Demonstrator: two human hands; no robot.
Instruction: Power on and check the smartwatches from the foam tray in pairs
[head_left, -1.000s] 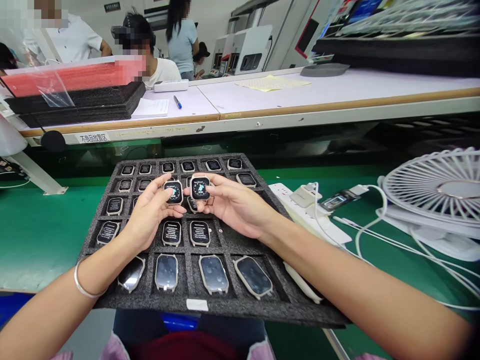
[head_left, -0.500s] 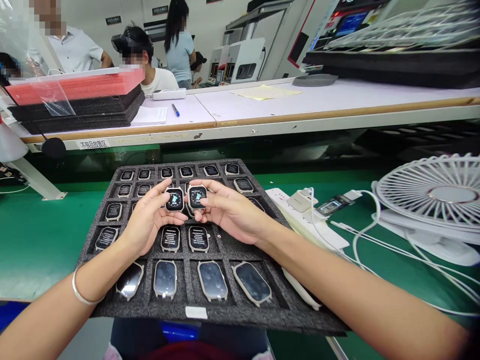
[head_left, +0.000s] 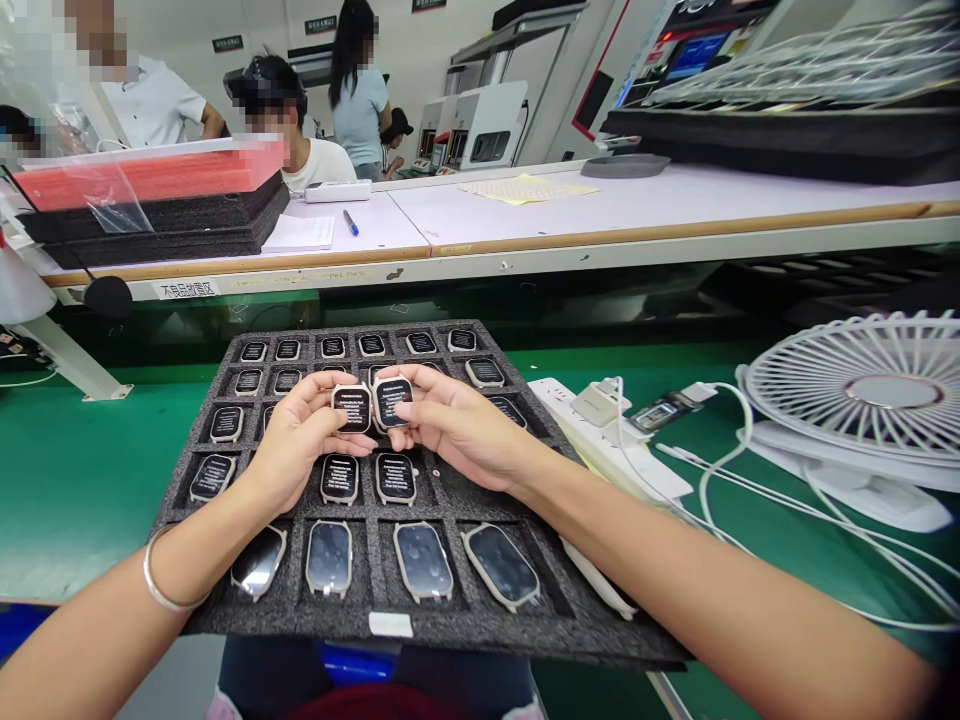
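Note:
My left hand [head_left: 298,432] grips a smartwatch [head_left: 352,408] without a strap, its thumb on the lit screen. Close beside it, my right hand [head_left: 450,420] holds a second smartwatch [head_left: 392,398], with the thumb on the glass. Both screens carry lines of white text on black. The hands are above a black foam tray [head_left: 480,628] whose compartments hold several more strapless watches. Text shows on many of those, such as the watch [head_left: 395,477] just below my hands. In the front row the watches, including one [head_left: 330,557], have dark screens. My hands hide part of the tray's middle.
Right of the tray lie a white power strip [head_left: 637,462], a charger, cables and a white fan [head_left: 862,400]. Behind runs a raised shelf [head_left: 420,225] with foam stacks [head_left: 150,215], a blue pen [head_left: 350,222] and papers. Several people are beyond it.
Both held screens have switched from a watch face with a coloured picture to white text. My left thumb has come down onto its watch's screen. The hands stay in nearly the same place.

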